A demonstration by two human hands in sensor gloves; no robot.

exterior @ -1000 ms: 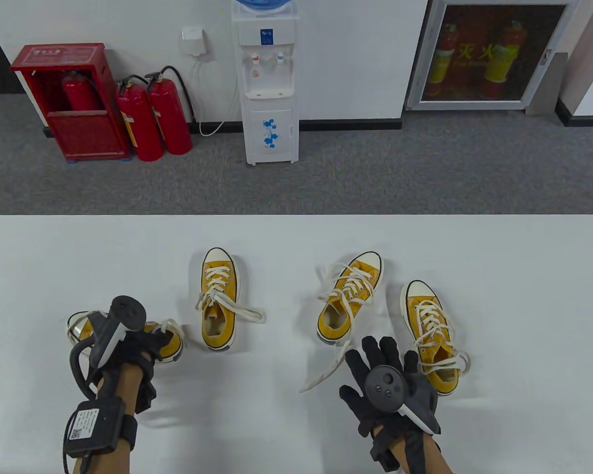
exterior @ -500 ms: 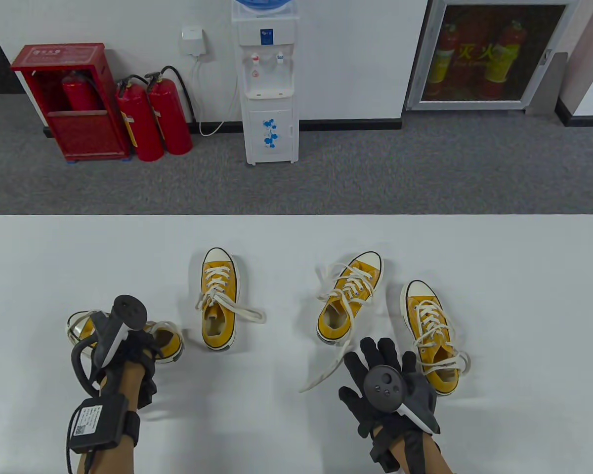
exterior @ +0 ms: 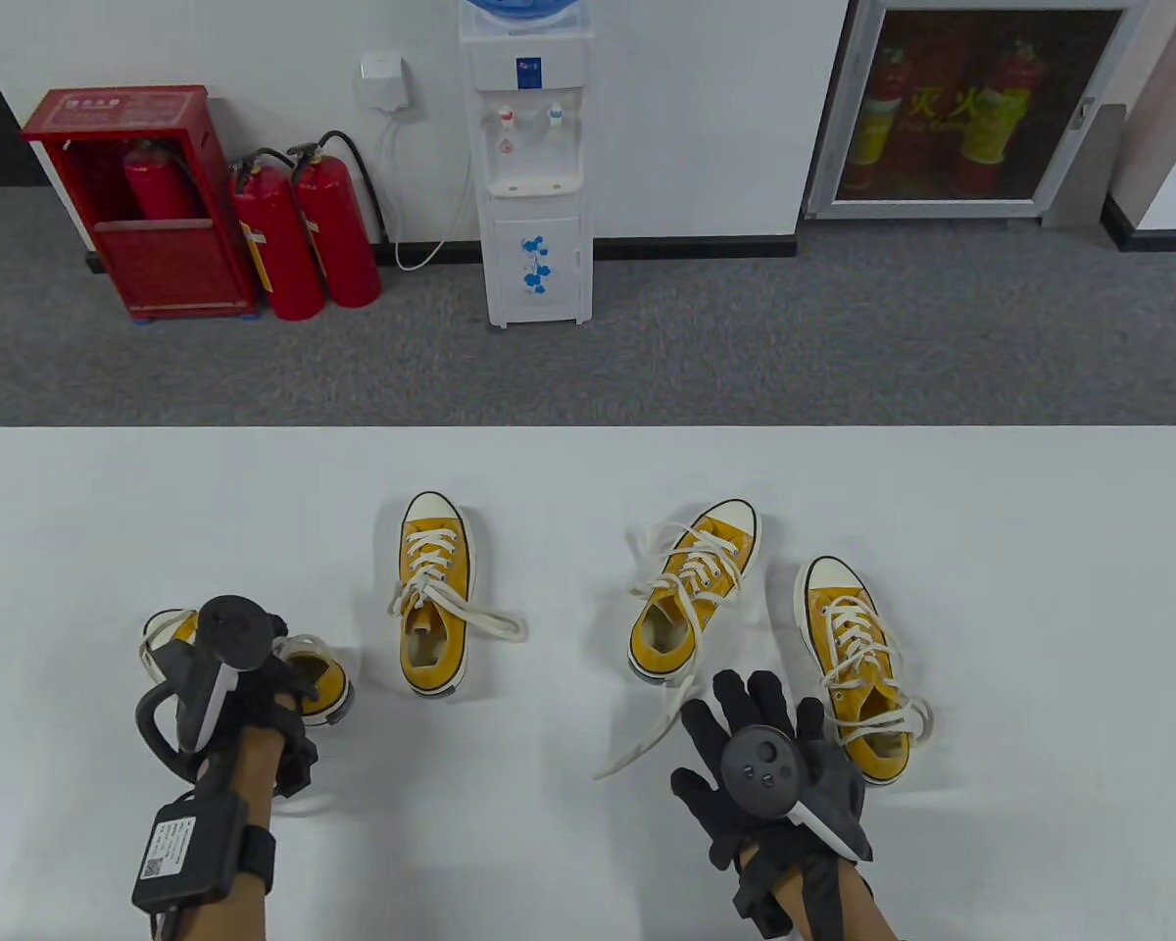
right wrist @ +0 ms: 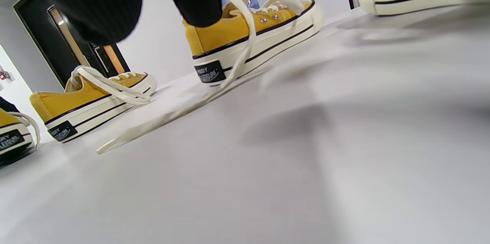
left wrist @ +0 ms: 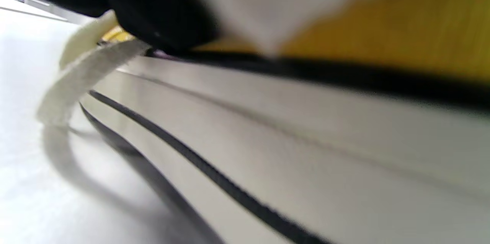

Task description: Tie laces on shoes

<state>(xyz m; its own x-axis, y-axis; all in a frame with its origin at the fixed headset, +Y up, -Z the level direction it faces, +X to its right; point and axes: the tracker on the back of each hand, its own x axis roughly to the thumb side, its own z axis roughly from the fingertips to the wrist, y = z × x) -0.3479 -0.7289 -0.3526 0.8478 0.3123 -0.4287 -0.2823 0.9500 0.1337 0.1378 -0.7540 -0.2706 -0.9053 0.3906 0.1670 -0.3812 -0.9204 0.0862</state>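
Several yellow sneakers with white laces stand on the white table (exterior: 990, 549). My left hand (exterior: 269, 676) grips the far-left shoe (exterior: 316, 678). In the left wrist view, a black fingertip (left wrist: 160, 18) lies on that shoe's upper, above its sole (left wrist: 306, 152), next to a lace loop (left wrist: 76, 79). The second shoe (exterior: 435, 598) and third shoe (exterior: 691, 593) stand mid-table. A loose lace (exterior: 647, 735) trails from the third. My right hand (exterior: 750, 711) lies open, fingers spread, between that lace and the fourth shoe (exterior: 857, 667), holding nothing.
Beyond the table's far edge, on the grey carpet, stand a water dispenser (exterior: 534, 167), two fire extinguishers (exterior: 304, 235) and a red cabinet (exterior: 142, 196). The right wrist view shows the third shoe (right wrist: 252, 33) and second shoe (right wrist: 92, 98) from behind.
My left hand has shifted left and slightly nearer with the far-left shoe, whose heel has moved left with it. The right hand and the other shoes have stayed put.
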